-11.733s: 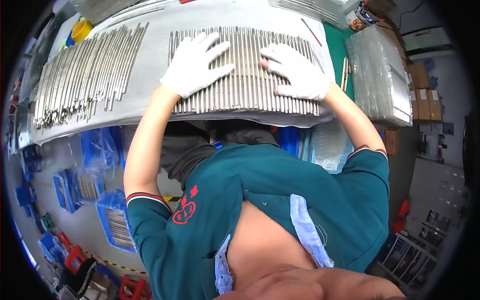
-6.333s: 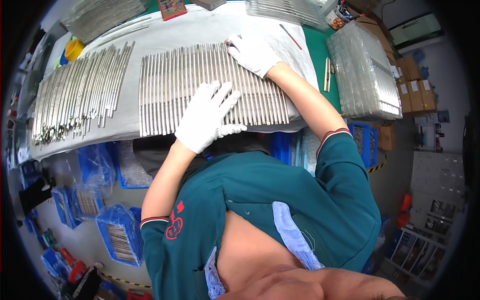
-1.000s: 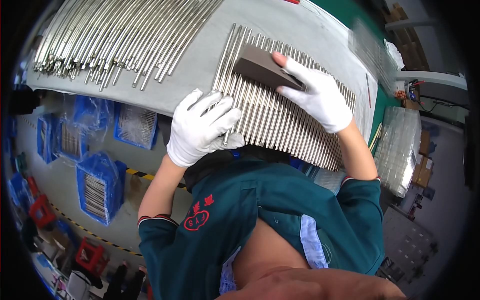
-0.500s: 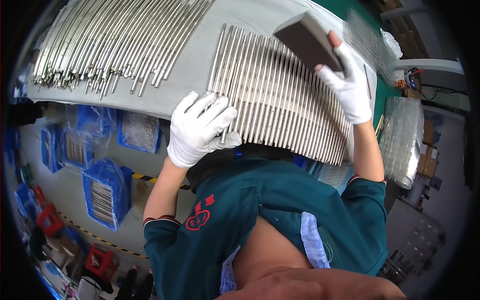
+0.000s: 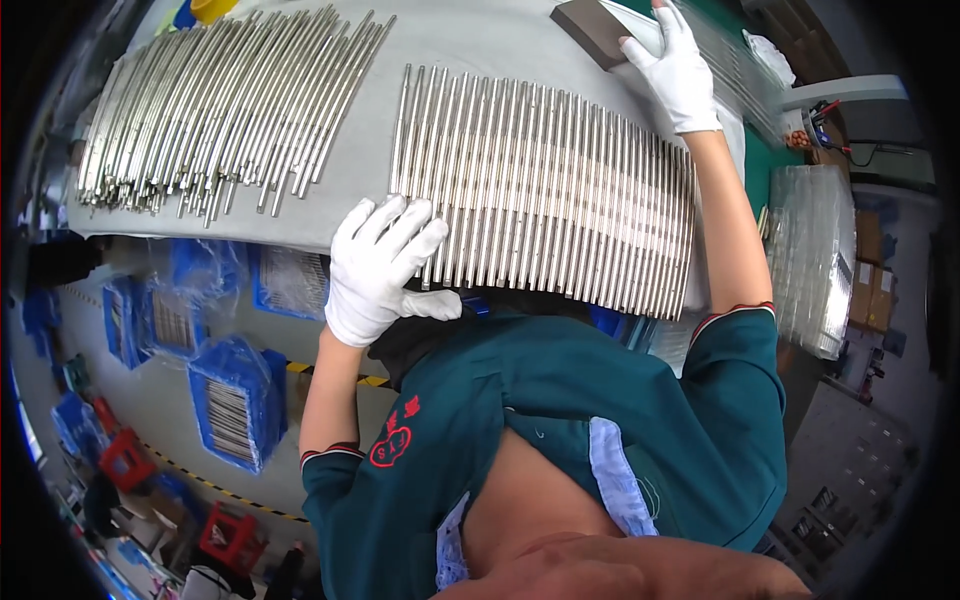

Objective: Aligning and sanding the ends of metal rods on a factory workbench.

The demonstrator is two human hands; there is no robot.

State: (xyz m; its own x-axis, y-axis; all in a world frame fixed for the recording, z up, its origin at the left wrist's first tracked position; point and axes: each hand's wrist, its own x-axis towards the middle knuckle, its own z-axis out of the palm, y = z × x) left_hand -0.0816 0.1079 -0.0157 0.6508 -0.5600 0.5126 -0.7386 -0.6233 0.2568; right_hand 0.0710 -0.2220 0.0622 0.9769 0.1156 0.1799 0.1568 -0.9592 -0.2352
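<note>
My left hand (image 5: 378,272), in a white glove, lies with its fingers spread at the near left end of a row of metal rods (image 5: 545,190). Its fingertips are at the lower ends of the leftmost rods, and the thumb points right along the table's near edge. The rods lie side by side, and pale bands of reflection cross them. At the far side my right hand (image 5: 682,75), gloved with bare fingertips, reaches out with thumb and fingers apart. Its thumb is at the end of a dark grey-brown rectangular block (image 5: 592,32); whether they touch I cannot tell.
A second, looser pile of metal rods (image 5: 225,110) lies on the left of the grey tabletop (image 5: 362,150). Blue plastic-lined bins (image 5: 235,405) holding rods stand on the floor at left. Clear plastic trays (image 5: 810,260) are stacked at right. A yellow object (image 5: 212,10) is at the far left.
My right hand has moved away from me with the block, from above the row to the table's far side. The rods under it now show. My left hand stays at the row's left end.
</note>
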